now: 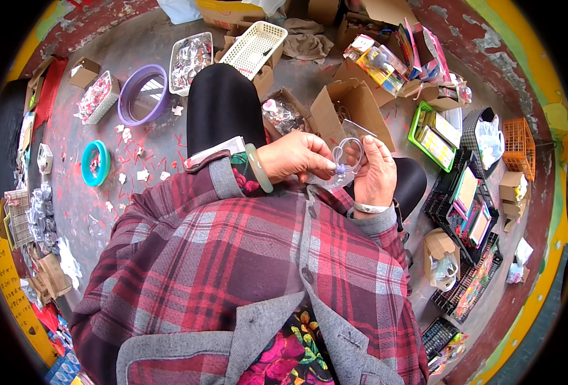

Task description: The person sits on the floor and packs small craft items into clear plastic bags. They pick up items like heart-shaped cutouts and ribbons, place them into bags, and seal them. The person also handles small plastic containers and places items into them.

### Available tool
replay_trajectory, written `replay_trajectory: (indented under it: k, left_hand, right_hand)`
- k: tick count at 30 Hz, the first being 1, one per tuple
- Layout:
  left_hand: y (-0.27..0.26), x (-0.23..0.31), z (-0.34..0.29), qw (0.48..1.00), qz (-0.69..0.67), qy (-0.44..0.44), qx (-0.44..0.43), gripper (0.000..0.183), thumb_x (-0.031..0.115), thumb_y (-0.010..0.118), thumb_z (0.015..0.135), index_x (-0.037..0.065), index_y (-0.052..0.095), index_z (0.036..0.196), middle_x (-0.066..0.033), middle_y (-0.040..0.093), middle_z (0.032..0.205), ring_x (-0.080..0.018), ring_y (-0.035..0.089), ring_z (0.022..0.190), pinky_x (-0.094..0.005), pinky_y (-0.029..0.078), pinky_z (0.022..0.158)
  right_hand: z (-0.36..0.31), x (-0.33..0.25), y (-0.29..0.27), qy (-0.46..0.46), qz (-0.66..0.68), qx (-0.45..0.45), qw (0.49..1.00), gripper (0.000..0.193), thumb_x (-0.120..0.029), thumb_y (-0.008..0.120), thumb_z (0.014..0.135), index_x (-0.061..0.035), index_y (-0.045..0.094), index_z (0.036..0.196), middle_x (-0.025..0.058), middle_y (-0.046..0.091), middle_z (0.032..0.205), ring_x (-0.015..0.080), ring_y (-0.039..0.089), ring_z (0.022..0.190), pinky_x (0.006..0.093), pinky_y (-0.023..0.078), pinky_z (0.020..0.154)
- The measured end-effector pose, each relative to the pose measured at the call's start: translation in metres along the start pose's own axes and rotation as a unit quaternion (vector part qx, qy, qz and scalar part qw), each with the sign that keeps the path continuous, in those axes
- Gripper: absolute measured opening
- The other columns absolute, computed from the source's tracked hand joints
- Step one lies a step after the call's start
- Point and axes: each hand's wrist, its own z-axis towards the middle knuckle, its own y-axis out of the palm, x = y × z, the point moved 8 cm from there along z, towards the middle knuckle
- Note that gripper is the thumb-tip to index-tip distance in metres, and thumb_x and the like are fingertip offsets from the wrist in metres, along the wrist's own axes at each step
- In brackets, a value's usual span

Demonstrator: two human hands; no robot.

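Observation:
In front of my lap, my left hand (pixel 298 157) pinches a looped pale lilac cord (pixel 339 151) close to a small purple bead-like piece (pixel 341 170). The fingers of my right hand (pixel 376 172) are closed on a small clear plastic bag (pixel 359 129), held upright by its upper edge. Part of the cord overlaps the bag; whether it lies inside or in front I cannot tell. Just beyond my hands is an open cardboard box (pixel 339 106) with thin strands in it. Beside it stands a box of small wrapped pieces (pixel 284 114).
A purple tub (pixel 125 106), a turquoise bowl (pixel 106 168) and white baskets (pixel 258 40) stand on the floor to the left and ahead. White and red scraps litter the floor. On the right are a green basket (pixel 416 115), black crates (pixel 439 202) and an orange crate (pixel 511 160).

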Motion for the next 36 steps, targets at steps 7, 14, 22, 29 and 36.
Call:
replay_trajectory:
  k: [7,14,22,29,36]
  left_hand:
    - [-0.032,0.015,0.002,0.979,-0.081,0.147,0.115,0.01,0.013,0.059,0.084,0.003,0.058,0.086,-0.0034,0.06,0.076,-0.0043,0.049,0.05,-0.0147,0.039,0.042]
    - [-0.041,0.024,-0.001,0.971,-0.02,0.186,0.149,0.01,0.012,0.06,0.083,0.003,0.058,0.087,-0.0007,0.057,0.073,-0.0026,0.045,0.049,-0.0154,0.036,0.043]
    - [-0.027,0.019,-0.003,0.985,-0.096,0.113,0.092,0.015,0.015,0.063,0.081,0.004,0.06,0.091,-0.0019,0.061,0.08,-0.0047,0.057,0.063,-0.0134,0.037,0.044]
    - [-0.029,0.014,0.002,0.986,-0.088,0.125,0.071,0.013,0.012,0.065,0.08,0.003,0.061,0.089,-0.0036,0.063,0.081,-0.0052,0.057,0.063,-0.0138,0.038,0.045]
    - [-0.025,0.018,-0.004,0.991,-0.052,0.106,0.062,0.013,0.008,0.065,0.078,0.005,0.062,0.09,-0.0002,0.06,0.078,-0.0054,0.057,0.064,-0.016,0.045,0.053]
  right_hand:
    - [0.001,0.007,-0.001,0.055,-0.012,-0.033,0.998,0.01,-0.008,0.058,0.084,-0.0017,0.056,0.092,0.0073,0.063,0.081,0.0149,0.063,0.069,0.0223,0.05,0.058]
    - [-0.007,0.019,0.015,0.151,-0.06,-0.108,0.981,0.021,-0.007,0.057,0.084,-0.001,0.056,0.103,0.0078,0.064,0.082,0.0159,0.064,0.074,0.0231,0.052,0.058]
    - [0.0,0.017,-0.001,0.114,-0.025,-0.061,0.991,0.015,-0.01,0.06,0.083,-0.0014,0.06,0.095,0.008,0.065,0.084,0.0119,0.062,0.068,0.022,0.05,0.057]
    - [-0.001,0.019,0.003,0.125,-0.023,-0.071,0.989,0.016,-0.011,0.06,0.083,-0.0017,0.059,0.096,0.0077,0.065,0.084,0.0129,0.062,0.072,0.0227,0.05,0.058]
    - [-0.002,0.019,0.005,0.119,-0.023,-0.082,0.989,0.017,-0.016,0.059,0.085,-0.0041,0.06,0.097,0.0067,0.066,0.087,0.0136,0.063,0.075,0.0244,0.047,0.063]
